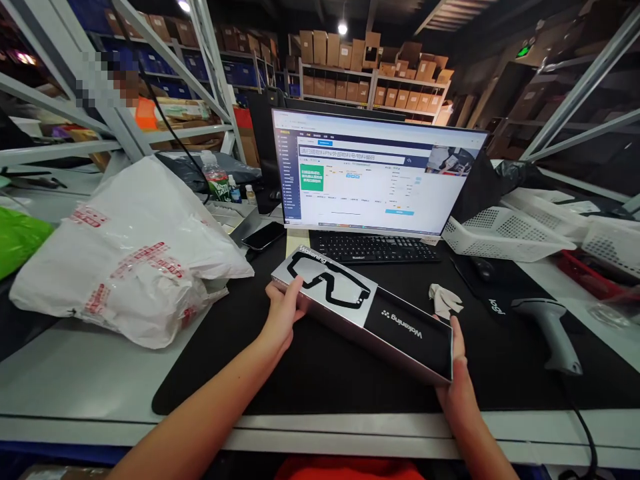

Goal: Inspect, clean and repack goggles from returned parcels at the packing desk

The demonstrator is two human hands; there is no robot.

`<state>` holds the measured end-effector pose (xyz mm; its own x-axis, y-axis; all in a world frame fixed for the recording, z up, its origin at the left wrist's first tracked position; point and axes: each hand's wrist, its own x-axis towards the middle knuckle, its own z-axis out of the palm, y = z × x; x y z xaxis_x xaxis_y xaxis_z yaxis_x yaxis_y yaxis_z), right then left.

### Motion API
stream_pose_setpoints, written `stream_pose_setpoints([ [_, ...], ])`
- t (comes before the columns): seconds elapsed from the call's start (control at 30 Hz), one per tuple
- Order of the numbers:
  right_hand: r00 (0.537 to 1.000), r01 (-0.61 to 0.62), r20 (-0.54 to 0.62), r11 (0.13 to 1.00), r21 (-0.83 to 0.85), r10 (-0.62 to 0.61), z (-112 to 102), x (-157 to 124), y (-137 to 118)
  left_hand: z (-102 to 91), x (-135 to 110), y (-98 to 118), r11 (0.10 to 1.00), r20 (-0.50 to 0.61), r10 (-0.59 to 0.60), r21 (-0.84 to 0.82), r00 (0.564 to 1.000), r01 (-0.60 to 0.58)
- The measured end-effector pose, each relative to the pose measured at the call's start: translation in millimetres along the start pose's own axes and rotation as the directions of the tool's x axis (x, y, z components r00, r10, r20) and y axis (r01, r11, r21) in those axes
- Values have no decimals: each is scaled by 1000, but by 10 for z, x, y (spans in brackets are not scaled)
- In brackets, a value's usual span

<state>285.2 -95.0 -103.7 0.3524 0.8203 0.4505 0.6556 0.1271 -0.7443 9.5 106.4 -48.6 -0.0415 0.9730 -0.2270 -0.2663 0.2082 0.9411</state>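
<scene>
A long silver and black box, printed "Wakening" with a glasses-like outline, is held tilted above the black desk mat. My left hand grips its left end, the thumb resting on the front edge. At the opposite end, my right hand is closed round the short side; some of its fingers are hidden beneath. Just beyond that end lies a crumpled pale scrap on the mat.
A monitor and keyboard stand behind the box. To the left are a large white plastic bag and a phone. A barcode scanner, mouse and white baskets occupy the right.
</scene>
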Motion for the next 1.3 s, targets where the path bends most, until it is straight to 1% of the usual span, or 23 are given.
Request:
stream_pose_setpoints([
  [0.07, 999, -44, 29, 991, 126, 40, 103, -58, -66, 52, -78, -58, 1000, 9, -4, -5, 1000, 4],
  [0.13, 994, -93, 78, 971, 221, 78, 178, -11, -266, 93, -202, -134, 1000, 18, 2, -15, 1000, -2],
  [0.23, 968, -104, 243, 976, 192, 56, 243, 184, -648, 120, -449, -278, 998, 99, -6, -66, 995, 12],
  [0.3, 954, -39, 299, 984, 176, -16, 278, 349, -844, 122, -594, -358, 994, 154, -27, -104, 988, 43],
  [0.37, 955, 44, 281, 983, 176, -93, 305, 520, -937, 119, -666, -376, 990, 197, -7, -138, 980, 35],
  [0.43, 964, 86, 231, 977, 194, -131, 311, 676, -928, 113, -653, -312, 984, 244, 95, -172, 965, -53],
  [0.53, 986, 30, 146, 948, 316, -80, 305, 827, -823, 95, -548, -136, 951, 288, 283, -207, 915, -229],
  [0.6, 988, -38, 150, 889, 456, -34, 340, 842, -776, 72, -500, -66, 935, 316, 333, -230, 888, -269],
  [0.67, 977, -77, 205, 815, 575, -53, 429, 787, -789, 38, -507, -77, 946, 441, 305, -246, 844, -214],
  [0.73, 953, -93, 279, 766, 636, -116, 551, 693, -845, -9, -565, -141, 976, 620, 203, -190, 758, -106],
  [0.8, 930, -97, 331, 762, 641, -160, 652, 606, -897, -59, -640, -198, 996, 723, 84, -90, 686, -28],
  [0.83, 918, -98, 359, 784, 614, -166, 675, 581, -905, -79, -671, -210, 998, 727, 52, -59, 685, -14],
  [0.9, 899, -60, 408, 877, 476, -161, 634, 583, -862, -98, -695, -198, 999, 677, 46, -39, 734, -26],
  [0.97, 911, 47, 390, 973, 226, -135, 444, 655, -724, -87, -657, -158, 995, 561, 84, 0, 823, -102],
  [1.0, 934, 107, 334, 992, 75, -126, 288, 708, -619, -73, -616, -135, 986, 483, 125, 37, 866, -163],
  [1.03, 967, 146, 222, 986, -82, -125, 90, 763, -490, -57, -563, -113, 967, 402, 189, 80, 896, -240],
  [1.07, 987, 155, 68, 961, -227, -143, -144, 812, -339, -40, -502, -93, 936, 327, 277, 122, 904, -331],
  [1.1, 984, 118, -81, 924, -363, -157, -407, 847, -172, -25, -438, -77, 888, 268, 378, 165, 886, -428],
  [1.13, 960, 29, -229, 872, -488, -160, -690, 863, 7, -12, -374, -65, 826, 232, 477, 212, 848, -522],
  [1.2, 906, -250, -417, 711, -658, -67, -1260, 833, 372, 7, -263, -59, 676, 225, 626, 320, 746, -664],
  [1.23, 845, -398, -534, 637, -660, -24, -1521, 796, 541, 14, -220, -65, 609, 239, 667, 371, 706, -701],
  [1.27, 805, -477, -593, 606, -637, 11, -1750, 753, 693, 20, -188, -76, 562, 259, 685, 407, 681, -720],
  [1.3, 797, -487, -602, 642, -593, 49, -1938, 713, 821, 26, -166, -90, 538, 278, 687, 427, 672, -727],
])
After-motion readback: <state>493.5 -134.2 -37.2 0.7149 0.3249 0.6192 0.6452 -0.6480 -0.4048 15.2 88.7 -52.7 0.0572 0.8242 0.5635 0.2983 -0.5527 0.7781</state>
